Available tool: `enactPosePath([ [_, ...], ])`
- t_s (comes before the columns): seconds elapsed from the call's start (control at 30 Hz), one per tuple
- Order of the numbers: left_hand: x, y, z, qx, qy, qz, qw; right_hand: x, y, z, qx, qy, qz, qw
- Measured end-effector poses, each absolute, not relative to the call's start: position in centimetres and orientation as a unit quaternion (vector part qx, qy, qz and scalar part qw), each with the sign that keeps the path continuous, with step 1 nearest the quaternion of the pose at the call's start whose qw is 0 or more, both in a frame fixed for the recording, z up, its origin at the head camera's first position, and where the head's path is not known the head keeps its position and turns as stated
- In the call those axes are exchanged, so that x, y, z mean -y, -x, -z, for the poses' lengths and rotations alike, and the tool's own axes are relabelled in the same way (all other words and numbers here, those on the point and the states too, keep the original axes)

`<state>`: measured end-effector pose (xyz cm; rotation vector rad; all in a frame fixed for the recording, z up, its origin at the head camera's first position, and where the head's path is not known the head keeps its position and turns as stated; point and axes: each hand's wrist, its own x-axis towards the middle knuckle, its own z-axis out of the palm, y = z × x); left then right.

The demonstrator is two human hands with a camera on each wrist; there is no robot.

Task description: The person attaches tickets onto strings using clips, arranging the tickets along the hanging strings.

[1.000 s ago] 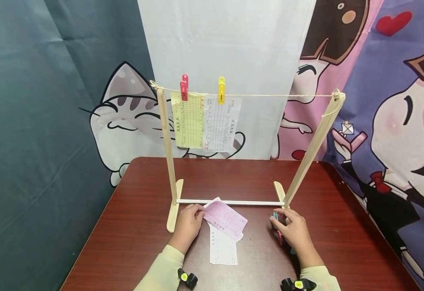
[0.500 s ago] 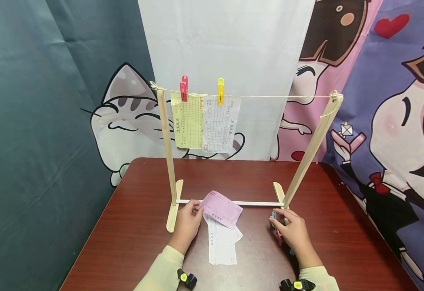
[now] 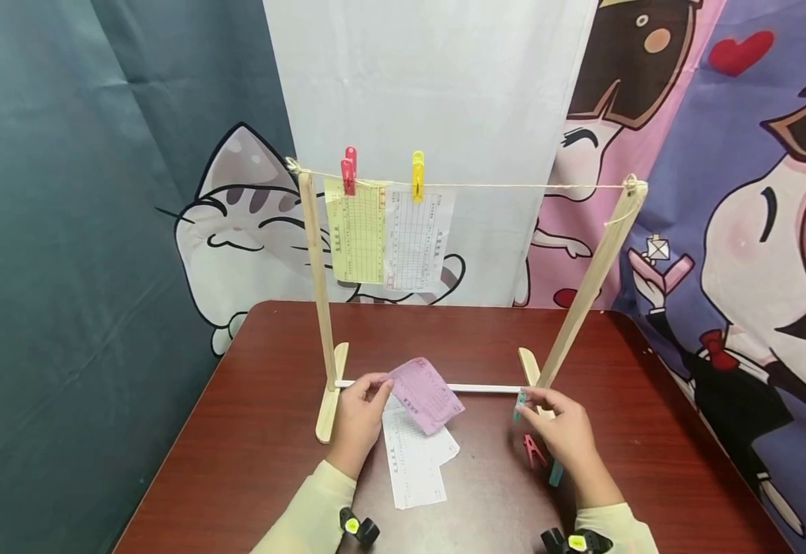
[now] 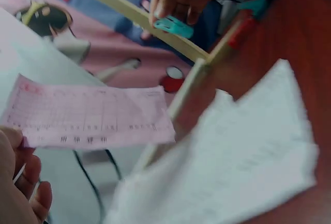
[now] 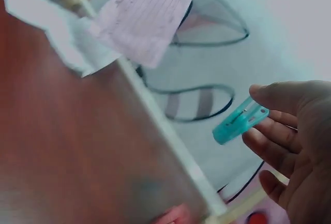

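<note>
The widest way through the rack lies between the hanging white slip (image 3: pixel 417 250) and the right post (image 3: pixel 593 285), bounded by the string (image 3: pixel 514 185) above and the white rod (image 3: pixel 487 388) below. Left of it, the white slip and the yellow-green slip (image 3: pixel 357 238) block the upper part nearly to the left post (image 3: pixel 316 285); a hand could pass beneath them, above the rod. The left hand (image 3: pixel 356 423) and its pink slip (image 3: pixel 425 396) crowd that low route. Between pink slip and right hand (image 3: pixel 565 431) a lane runs over the tabletop (image 3: pixel 486 462), edged on the right by a red clothespin (image 3: pixel 533 451).
</note>
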<state>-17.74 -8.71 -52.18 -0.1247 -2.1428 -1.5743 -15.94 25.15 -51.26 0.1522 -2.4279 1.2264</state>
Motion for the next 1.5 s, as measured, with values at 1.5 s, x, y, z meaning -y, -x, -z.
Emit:
enactPosePath([
  [1.5, 1.1, 23.8, 24.2, 0.712, 0.155, 0.584, 0.359, -16.6, 23.1, 13.4, 0.837, -0.229, -0.408, 0.282],
])
